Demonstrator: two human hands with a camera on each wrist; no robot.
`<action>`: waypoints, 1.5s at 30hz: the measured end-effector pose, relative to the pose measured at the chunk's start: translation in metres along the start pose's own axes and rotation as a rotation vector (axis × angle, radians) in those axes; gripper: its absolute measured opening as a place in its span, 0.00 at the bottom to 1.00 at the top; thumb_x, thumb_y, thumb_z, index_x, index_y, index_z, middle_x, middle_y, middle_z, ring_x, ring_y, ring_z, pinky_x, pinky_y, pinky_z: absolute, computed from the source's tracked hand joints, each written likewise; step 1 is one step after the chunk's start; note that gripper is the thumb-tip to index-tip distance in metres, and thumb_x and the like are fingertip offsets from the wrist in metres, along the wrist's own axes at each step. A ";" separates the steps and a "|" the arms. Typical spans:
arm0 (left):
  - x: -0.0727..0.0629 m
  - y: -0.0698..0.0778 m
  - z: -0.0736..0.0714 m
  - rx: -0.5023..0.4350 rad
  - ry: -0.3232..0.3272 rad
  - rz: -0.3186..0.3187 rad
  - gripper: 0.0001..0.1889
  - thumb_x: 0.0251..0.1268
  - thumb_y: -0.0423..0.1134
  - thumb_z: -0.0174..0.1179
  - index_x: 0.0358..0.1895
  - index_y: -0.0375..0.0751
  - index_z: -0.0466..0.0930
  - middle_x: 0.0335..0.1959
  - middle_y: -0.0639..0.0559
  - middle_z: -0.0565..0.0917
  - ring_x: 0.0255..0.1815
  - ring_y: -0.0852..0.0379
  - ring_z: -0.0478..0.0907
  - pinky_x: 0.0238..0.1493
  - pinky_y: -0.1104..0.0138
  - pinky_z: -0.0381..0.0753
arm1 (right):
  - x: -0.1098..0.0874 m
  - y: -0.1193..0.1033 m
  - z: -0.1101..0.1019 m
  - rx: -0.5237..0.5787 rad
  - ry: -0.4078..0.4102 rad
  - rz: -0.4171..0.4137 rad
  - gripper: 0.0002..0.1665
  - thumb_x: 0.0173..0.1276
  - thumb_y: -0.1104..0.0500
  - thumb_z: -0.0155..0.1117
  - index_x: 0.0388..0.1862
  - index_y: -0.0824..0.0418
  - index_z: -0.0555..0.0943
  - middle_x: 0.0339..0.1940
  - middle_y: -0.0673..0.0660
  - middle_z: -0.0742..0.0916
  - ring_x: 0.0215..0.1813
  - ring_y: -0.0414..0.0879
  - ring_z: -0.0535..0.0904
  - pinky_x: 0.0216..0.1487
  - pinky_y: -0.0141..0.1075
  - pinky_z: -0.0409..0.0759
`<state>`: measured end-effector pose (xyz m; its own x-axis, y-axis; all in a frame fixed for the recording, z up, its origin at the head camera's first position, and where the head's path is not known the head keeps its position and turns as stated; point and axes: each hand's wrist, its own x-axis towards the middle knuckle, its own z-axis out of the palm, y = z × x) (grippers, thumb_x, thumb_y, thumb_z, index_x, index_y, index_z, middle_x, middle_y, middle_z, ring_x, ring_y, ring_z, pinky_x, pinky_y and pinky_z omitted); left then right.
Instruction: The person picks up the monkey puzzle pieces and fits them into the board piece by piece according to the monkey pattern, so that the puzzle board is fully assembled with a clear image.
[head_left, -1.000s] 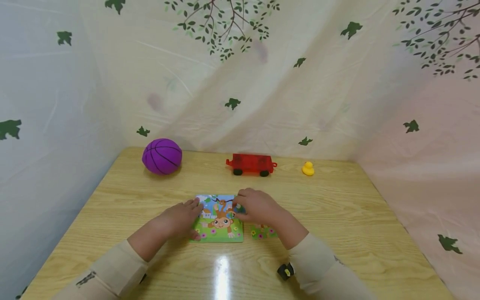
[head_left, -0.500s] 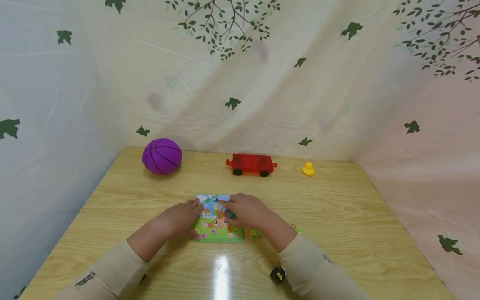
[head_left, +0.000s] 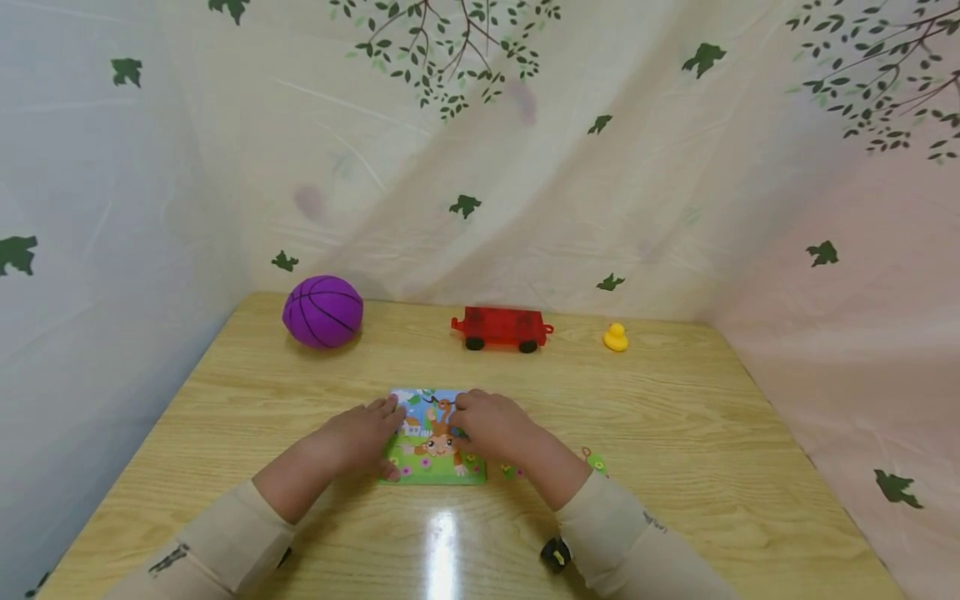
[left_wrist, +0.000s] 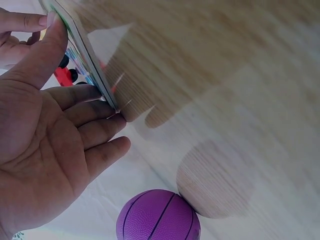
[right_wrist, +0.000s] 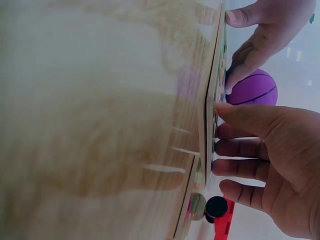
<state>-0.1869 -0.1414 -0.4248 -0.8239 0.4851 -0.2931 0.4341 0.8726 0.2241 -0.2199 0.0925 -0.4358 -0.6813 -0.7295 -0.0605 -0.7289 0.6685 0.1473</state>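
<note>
A square picture puzzle [head_left: 431, 473] with a monkey hanging from a branch lies flat on the wooden table. Along its left edge rests my left hand [head_left: 360, 439], thumb near the front corner and fingers farther back. The left wrist view shows those fingers [left_wrist: 97, 131] fairly straight against the puzzle's edge. My right hand [head_left: 495, 425] is over the right part of the picture. In the right wrist view its thumb and extended fingertips [right_wrist: 225, 147] touch the puzzle's face. The picture's right side is hidden beneath this hand. A flowered green piece [head_left: 596, 462] shows beside the right forearm.
Another bit of flowered green [head_left: 512, 472] peeks out under the right wrist. Along the back of the table stand a purple ball [head_left: 323, 312], a red toy wagon [head_left: 503, 327] and a yellow duck [head_left: 616, 337]. A leaf-patterned cloth [head_left: 420, 250] hangs behind.
My right hand has moved left, farther onto the picture, and its fingers have come down onto it. More of the flowered piece at the right shows. The left hand has stayed put.
</note>
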 end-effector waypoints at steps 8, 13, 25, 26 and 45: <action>0.000 -0.001 0.000 0.013 0.005 0.010 0.50 0.54 0.56 0.69 0.74 0.29 0.58 0.77 0.32 0.55 0.77 0.35 0.52 0.76 0.44 0.57 | 0.000 -0.005 0.002 -0.077 0.069 -0.043 0.10 0.70 0.49 0.63 0.37 0.51 0.88 0.33 0.47 0.79 0.33 0.40 0.69 0.28 0.27 0.72; -0.001 0.000 -0.002 0.009 0.006 0.014 0.50 0.54 0.56 0.69 0.73 0.29 0.58 0.77 0.32 0.55 0.77 0.35 0.52 0.76 0.44 0.57 | -0.007 -0.003 -0.002 -0.020 0.058 -0.062 0.11 0.72 0.50 0.62 0.43 0.52 0.87 0.37 0.48 0.82 0.38 0.41 0.75 0.40 0.29 0.78; 0.000 0.000 -0.002 -0.024 0.040 0.005 0.49 0.51 0.56 0.71 0.71 0.33 0.61 0.76 0.34 0.57 0.76 0.35 0.55 0.74 0.42 0.59 | -0.046 0.027 -0.007 0.303 -0.009 0.027 0.23 0.71 0.47 0.62 0.59 0.57 0.81 0.53 0.51 0.84 0.56 0.45 0.78 0.59 0.39 0.80; 0.000 0.000 -0.002 -0.027 0.045 0.004 0.48 0.50 0.56 0.71 0.71 0.34 0.62 0.76 0.34 0.58 0.76 0.35 0.56 0.73 0.42 0.60 | -0.050 0.028 -0.007 0.302 -0.015 0.045 0.24 0.70 0.47 0.63 0.60 0.57 0.81 0.54 0.51 0.84 0.57 0.45 0.78 0.60 0.40 0.80; -0.003 -0.001 0.000 -0.052 0.054 -0.007 0.45 0.52 0.56 0.71 0.68 0.33 0.63 0.75 0.31 0.58 0.73 0.32 0.60 0.71 0.40 0.63 | -0.083 0.034 0.001 0.262 -0.138 0.138 0.19 0.60 0.46 0.73 0.44 0.52 0.80 0.39 0.44 0.77 0.43 0.41 0.71 0.46 0.38 0.79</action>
<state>-0.1846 -0.1439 -0.4237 -0.8458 0.4744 -0.2441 0.4104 0.8709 0.2706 -0.1885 0.1759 -0.4267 -0.7644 -0.6151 -0.1934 -0.6095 0.7872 -0.0944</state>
